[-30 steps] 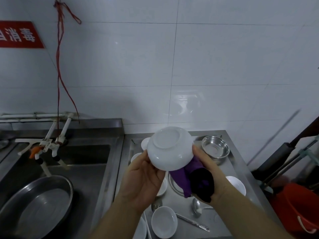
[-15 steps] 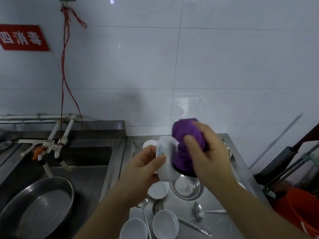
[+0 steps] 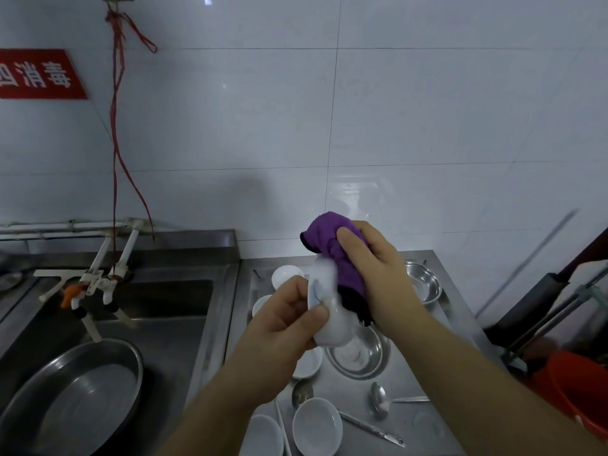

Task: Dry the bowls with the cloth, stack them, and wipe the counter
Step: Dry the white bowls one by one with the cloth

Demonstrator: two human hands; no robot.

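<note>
My left hand (image 3: 283, 319) grips a white bowl (image 3: 329, 307) turned on its side, held above the steel counter (image 3: 424, 422). My right hand (image 3: 378, 271) holds a bunched purple cloth (image 3: 332, 245) pressed into the bowl's open side. The bowl is blurred and partly hidden by both hands. More white bowls lie on the counter below: one at the back (image 3: 285, 275), one under my left wrist (image 3: 307, 363), and two at the front (image 3: 317, 426) (image 3: 263, 436).
Two steel bowls (image 3: 357, 357) (image 3: 422, 284) and metal spoons (image 3: 378, 401) lie on the counter. A sink with a large steel basin (image 3: 75, 399) and taps (image 3: 98, 281) is to the left. A red bucket (image 3: 575, 390) stands at the right. The tiled wall is behind.
The bowl went from showing its base to lying on its side. My right hand brought the purple cloth up from beneath the bowl and pushed it into the bowl's open side.
</note>
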